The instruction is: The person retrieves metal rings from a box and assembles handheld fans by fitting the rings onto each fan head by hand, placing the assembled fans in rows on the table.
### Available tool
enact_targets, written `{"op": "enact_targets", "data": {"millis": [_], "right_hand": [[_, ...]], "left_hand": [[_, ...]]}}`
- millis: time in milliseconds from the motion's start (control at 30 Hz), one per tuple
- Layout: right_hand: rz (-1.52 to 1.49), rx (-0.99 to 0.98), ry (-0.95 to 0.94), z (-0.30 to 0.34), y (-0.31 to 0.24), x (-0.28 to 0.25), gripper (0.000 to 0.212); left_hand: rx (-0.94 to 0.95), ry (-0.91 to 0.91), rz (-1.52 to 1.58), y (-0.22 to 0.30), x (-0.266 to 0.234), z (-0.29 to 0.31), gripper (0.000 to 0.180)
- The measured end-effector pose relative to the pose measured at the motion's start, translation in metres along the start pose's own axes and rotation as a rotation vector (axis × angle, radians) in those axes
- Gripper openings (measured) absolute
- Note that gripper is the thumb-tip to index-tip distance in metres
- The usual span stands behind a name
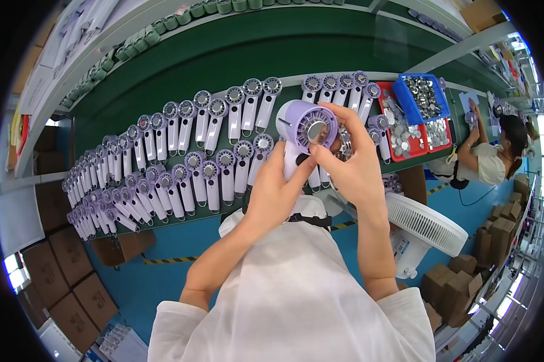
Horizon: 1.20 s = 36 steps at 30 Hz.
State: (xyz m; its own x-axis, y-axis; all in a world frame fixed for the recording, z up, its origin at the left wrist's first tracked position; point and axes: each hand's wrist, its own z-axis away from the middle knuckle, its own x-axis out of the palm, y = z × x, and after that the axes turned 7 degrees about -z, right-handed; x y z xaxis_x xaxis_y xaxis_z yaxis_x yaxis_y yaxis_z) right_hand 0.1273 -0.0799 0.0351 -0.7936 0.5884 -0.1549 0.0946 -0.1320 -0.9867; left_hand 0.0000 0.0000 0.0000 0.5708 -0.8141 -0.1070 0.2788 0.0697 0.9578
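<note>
A purple and white handheld fan [295,116] is raised in front of me, its round grille facing right and a shiny metal disc [317,131] at the middle. My left hand [270,190] is closed round the fan's white handle, just below the head. Over the right rim of the fan head curls my right hand [357,163], its thumb near the shiny disc and its fingers along the rim. Part of the handle is hidden by my left hand. Rows of similar handheld fans [226,166] lie on the green bench behind and to the left.
At the right stand a blue bin [414,113] of shiny metal pieces and red trays [398,154] of silver discs. A white electric fan [426,226] is by my right arm. Cardboard boxes [79,289] sit at the lower left. A co-worker [495,151] works farther right.
</note>
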Motion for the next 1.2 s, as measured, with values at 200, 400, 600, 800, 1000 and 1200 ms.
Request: {"op": "enact_targets", "data": {"millis": [200,400,600,800,1000,1200], "right_hand": [[-0.151,0.056,-0.007,-0.003,0.000,-0.006,0.053],[-0.098,0.091,-0.068,-0.003,-0.002,-0.010,0.054],[-0.105,0.106,-0.062,-0.004,-0.003,-0.009,0.055],[-0.098,0.082,-0.068,-0.004,-0.002,-0.009,0.055],[-0.053,0.044,-0.035,-0.002,-0.002,-0.008,0.055],[-0.098,0.133,-0.049,-0.001,-0.007,-0.004,0.054]], "left_hand": [[-0.042,-0.008,0.049,0.000,-0.009,-0.006,0.037],[-0.069,-0.048,0.094,-0.003,-0.011,-0.005,0.040],[0.027,-0.002,0.085,-0.008,-0.009,-0.006,0.039],[-0.064,-0.041,0.091,-0.002,-0.010,-0.004,0.040],[-0.032,-0.026,0.075,-0.005,-0.008,-0.003,0.038],[0.056,0.044,0.070,-0.010,-0.002,-0.003,0.035]]}}
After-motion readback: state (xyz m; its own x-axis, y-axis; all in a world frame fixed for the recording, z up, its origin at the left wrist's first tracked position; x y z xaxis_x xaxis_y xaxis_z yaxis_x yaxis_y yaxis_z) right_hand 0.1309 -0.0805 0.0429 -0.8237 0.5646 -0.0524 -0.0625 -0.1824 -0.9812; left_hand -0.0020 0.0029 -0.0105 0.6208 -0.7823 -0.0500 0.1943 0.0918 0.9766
